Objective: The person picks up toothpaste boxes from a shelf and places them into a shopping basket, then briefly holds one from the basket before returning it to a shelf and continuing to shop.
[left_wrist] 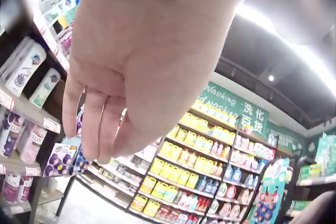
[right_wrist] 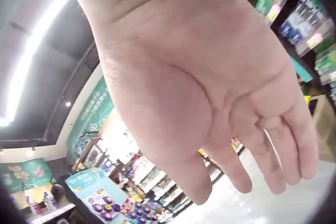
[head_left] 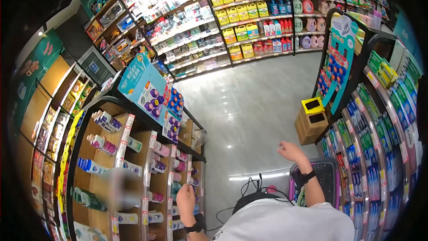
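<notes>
I stand in a shop aisle between two shelf runs. My left hand reaches toward the bottles on the left shelf, its fingers straight and relaxed, holding nothing. My right hand is raised over a dark shopping basket by my right side, palm open; the right wrist view shows the fingers spread and empty. Black wrist bands sit on both arms.
Shelves of tubes and boxes line the right side. A cardboard box with a yellow top stands on the grey floor ahead. Yellow detergent bottles fill the far shelves. A blue display stand caps the left shelf.
</notes>
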